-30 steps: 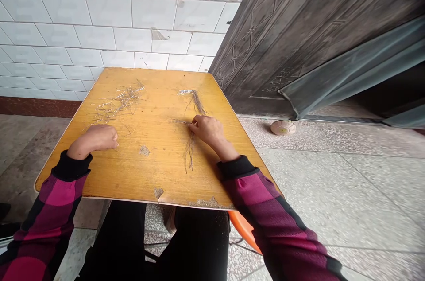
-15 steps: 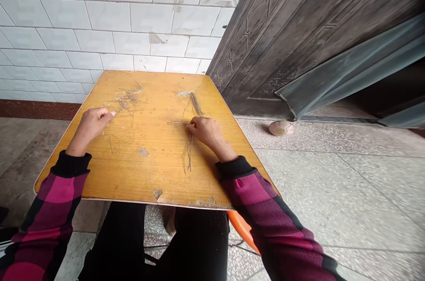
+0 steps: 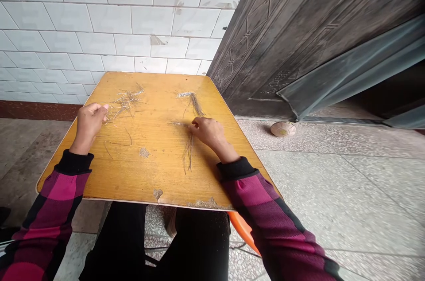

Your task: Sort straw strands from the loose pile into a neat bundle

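At the left of the wooden table, my left hand (image 3: 90, 122) is closed in a pinch at the near edge of a tangled pile of thin, wiry strands (image 3: 128, 100). What its fingertips hold is too fine to make out. My right hand (image 3: 210, 132) rests on the table, thumb and fingers closed on a small bundle of thin strands (image 3: 190, 150). Part of that bundle points left from the fingers; the rest hangs down toward me. Beyond this hand lies another bent bundle (image 3: 196, 104), pale at one end and brown at the other.
The yellow table (image 3: 159, 139) has chipped patches near its front edge. White wall tiles (image 3: 129, 19) stand behind it. A dark carved door (image 3: 265, 50) with a grey-green curtain (image 3: 348, 68) is to the right. A ball (image 3: 283, 129) lies on the floor there.
My left hand has drawn back slightly left and up from the pile, and a few loose strands below it have shifted. My right hand keeps its hold, nearly still.
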### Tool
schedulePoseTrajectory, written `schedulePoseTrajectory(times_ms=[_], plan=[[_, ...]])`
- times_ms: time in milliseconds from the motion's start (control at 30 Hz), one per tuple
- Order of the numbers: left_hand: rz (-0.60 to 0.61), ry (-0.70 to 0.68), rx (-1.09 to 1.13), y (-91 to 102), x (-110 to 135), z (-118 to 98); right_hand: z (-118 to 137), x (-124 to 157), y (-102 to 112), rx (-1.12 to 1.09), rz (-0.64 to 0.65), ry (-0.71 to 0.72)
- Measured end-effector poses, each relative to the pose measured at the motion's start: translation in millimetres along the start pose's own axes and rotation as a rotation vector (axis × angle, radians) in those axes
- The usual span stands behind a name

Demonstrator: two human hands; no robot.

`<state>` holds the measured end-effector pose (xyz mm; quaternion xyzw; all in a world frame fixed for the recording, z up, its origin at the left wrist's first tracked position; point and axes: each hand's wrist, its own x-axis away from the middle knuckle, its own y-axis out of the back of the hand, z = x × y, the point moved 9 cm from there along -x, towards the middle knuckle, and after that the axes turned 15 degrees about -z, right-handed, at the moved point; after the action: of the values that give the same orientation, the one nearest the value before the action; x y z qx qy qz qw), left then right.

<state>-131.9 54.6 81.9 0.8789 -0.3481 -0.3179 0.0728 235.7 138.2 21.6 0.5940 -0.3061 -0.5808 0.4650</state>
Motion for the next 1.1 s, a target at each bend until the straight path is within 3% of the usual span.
schedulePoseTrajectory(times_ms=[100, 200, 367, 500, 667, 867, 1100], plan=[[0.144, 0.226, 0.273, -26.9, 21.5, -0.9, -1.9, -2.8, 15.6, -0.111, -0.134, -0.039], [0.289, 0.333, 0.428, -51.1, 51.0, -15.1, 7.0, -0.3, 25.0, -0.484, -0.185, -0.091], [0.453, 0.383, 0.543, -78.0, 98.9, -32.8, 58.9, 25.4, 2.1, -1.474, 0.260, -0.302], [0.535, 0.396, 0.532, -91.8, 123.1, -30.7, 81.3, 38.2, -1.6, -1.827, 0.399, -0.425], [0.756, 0.463, 0.542, -105.5, 140.4, -29.9, 82.9, 41.6, -1.0, -1.943, 0.518, -0.484], [0.742, 0.584, 0.612, -106.7, 123.5, -28.6, 102.1, 65.9, 3.8, -1.838, 0.702, -0.417], [1.130, 0.332, 0.463, -108.8, 144.9, -52.0, 124.3, 89.8, -8.5, -1.664, 0.765, -0.357]])
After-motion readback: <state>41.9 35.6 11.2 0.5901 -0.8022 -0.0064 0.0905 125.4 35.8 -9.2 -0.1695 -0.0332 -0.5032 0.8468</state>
